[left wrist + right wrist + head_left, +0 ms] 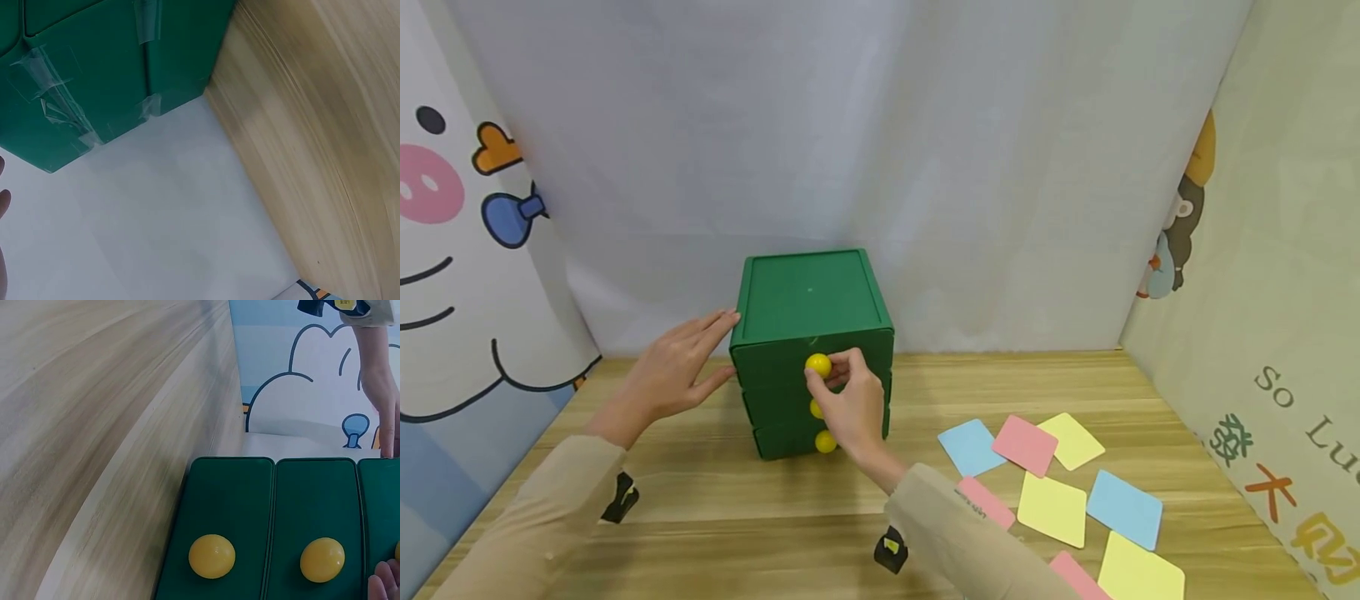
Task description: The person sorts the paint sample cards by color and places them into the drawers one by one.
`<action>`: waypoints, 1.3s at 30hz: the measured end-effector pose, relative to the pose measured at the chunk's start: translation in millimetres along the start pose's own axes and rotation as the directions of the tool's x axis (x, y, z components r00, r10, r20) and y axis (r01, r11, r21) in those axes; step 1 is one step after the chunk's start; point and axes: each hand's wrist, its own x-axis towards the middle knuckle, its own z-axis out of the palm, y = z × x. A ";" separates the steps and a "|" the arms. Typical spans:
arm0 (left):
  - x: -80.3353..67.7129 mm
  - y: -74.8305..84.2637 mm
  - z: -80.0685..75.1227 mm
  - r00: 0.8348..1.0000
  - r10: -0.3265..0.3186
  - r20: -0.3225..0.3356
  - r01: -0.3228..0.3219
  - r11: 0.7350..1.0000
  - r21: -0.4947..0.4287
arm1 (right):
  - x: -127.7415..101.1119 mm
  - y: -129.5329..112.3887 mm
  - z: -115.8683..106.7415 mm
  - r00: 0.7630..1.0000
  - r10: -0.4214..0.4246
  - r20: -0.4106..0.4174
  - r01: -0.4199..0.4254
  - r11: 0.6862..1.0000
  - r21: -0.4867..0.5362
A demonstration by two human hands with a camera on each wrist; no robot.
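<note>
A green drawer cabinet point(811, 296) with three stacked drawers stands on the table, all its drawers closed. Each drawer front carries a round yellow knob. My right hand point(856, 412) pinches the top knob point(817, 364) between thumb and fingers. Below it, the middle knob point(816, 408) is partly covered by that hand, while the bottom knob point(825, 442) shows more fully. With straight fingers, my left hand point(681, 367) touches the cabinet's left side near the upper front corner. Clear tape point(53, 94) crosses the seams on the cabinet's side in the left wrist view.
Several pink, blue and yellow square cards lie to the right on the wooden table point(700, 517), among them a blue card point(1124, 508) and a yellow card point(1052, 510). A pale curtain point(1000, 167) hangs behind, and printed panels flank both sides.
</note>
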 end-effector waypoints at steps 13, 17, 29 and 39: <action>-1.0 -1.0 3.2 1.000 -0.014 -0.006 0.014 1.000 0.001 | -5.5 -2.8 -5.9 1.000 -0.012 0.015 0.012 1.000 0.013; -1.2 0.1 3.0 0.999 -0.038 0.005 0.038 0.999 -0.010 | -8.5 -3.8 -8.8 1.000 -0.010 0.023 0.009 1.000 0.024; -4.7 5.3 7.6 0.989 -0.148 -0.006 0.147 0.984 -0.099 | -19.8 -5.0 -17.0 0.997 -0.063 0.049 0.059 0.995 0.074; -4.3 11.8 12.2 0.963 -0.268 -0.028 0.256 0.944 -0.209 | -27.6 -7.4 -23.0 0.997 -0.058 0.055 0.053 0.995 0.090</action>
